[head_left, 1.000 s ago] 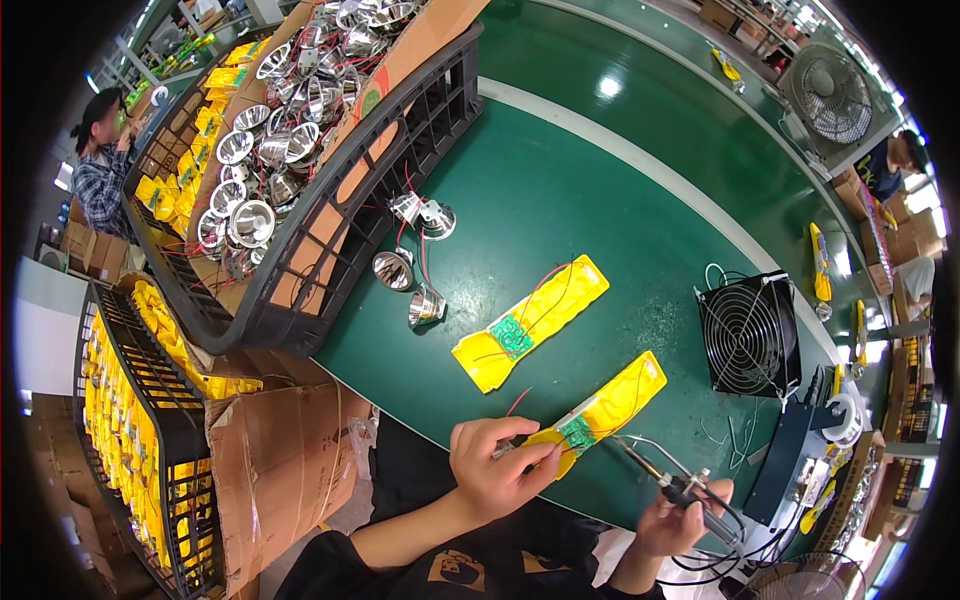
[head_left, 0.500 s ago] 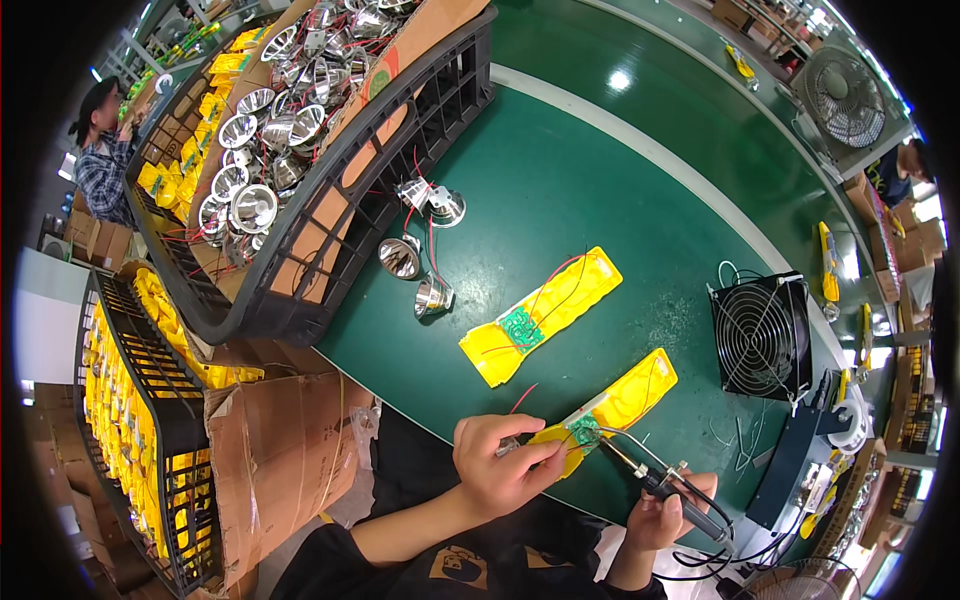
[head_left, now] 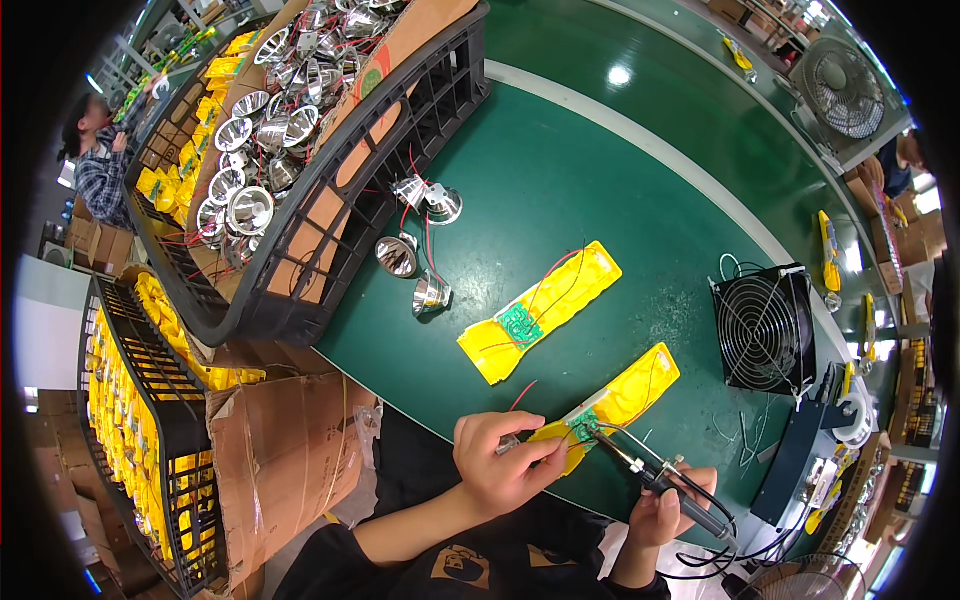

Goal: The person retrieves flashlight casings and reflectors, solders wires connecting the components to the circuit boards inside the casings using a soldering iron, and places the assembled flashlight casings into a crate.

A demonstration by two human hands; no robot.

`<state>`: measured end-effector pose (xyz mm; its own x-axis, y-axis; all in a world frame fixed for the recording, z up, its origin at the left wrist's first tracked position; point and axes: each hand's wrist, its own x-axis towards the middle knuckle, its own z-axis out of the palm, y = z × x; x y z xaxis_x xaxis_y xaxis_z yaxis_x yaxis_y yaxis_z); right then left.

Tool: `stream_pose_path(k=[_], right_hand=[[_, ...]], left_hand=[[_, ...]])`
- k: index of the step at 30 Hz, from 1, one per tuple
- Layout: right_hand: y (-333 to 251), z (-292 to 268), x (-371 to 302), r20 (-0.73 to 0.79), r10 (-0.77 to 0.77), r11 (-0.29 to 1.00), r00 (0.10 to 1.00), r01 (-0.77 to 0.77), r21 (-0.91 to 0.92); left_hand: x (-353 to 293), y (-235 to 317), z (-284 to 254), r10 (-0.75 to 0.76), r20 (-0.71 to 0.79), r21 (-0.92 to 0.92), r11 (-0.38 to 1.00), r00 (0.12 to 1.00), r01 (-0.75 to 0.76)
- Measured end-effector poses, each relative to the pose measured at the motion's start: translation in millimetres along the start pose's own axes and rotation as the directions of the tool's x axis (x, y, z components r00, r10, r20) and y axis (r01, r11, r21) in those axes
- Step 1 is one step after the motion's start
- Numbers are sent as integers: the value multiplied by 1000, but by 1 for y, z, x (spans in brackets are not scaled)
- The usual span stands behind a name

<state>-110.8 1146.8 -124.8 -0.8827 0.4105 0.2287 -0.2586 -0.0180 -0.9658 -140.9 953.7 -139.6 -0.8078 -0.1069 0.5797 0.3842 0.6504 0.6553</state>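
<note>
My right hand (head_left: 662,508) grips a soldering iron (head_left: 652,478) with a curved metal feed tube beside its tip. The tip meets a small green circuit board (head_left: 585,428) on a yellow plastic housing (head_left: 638,388). At that housing's near end, my left hand (head_left: 505,465) is closed, thumb and forefinger pinching a thin wire at the board. A silvery part (head_left: 508,443), mostly hidden, shows between the left fingers, and a red wire (head_left: 523,395) sticks up there. A second yellow housing (head_left: 575,285) with its board and wires lies farther off on the green table.
Several shiny reflector cups (head_left: 398,257) with wires lie left of the housings. A black crate (head_left: 330,215) of reflectors stands at the far left, above another crate (head_left: 150,400) of yellow parts. On the right are a black fan (head_left: 763,330), a dark box (head_left: 800,465) and a solder spool (head_left: 853,425).
The hands and soldering iron stay almost in place. The whole view has shifted slightly; the person at the far left has moved a little.
</note>
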Motion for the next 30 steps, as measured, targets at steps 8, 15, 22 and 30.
stream_pose_path(k=[8, 15, 22, 30], right_hand=[[-2, 0, 0, 10, 43, 997, 999, -43, 56], [-1, 2, 1, -64, -1, 1000, 998, 2, 17], [-2, 0, 2, -46, -23, 999, 999, 26, 48], [-1, -7, 2, -155, -37, 999, 987, 39, 11]], left_hand=[[0, -1, 0, 1, 4, 0, 1000, 1000, -1], [0, 0, 0, -13, 11, 2, 1000, 1000, 13], [0, 0, 0, -7, 12, 7, 1000, 1000, 7], [1, 0, 2, -20, -5, -1, 1000, 1000, 20]])
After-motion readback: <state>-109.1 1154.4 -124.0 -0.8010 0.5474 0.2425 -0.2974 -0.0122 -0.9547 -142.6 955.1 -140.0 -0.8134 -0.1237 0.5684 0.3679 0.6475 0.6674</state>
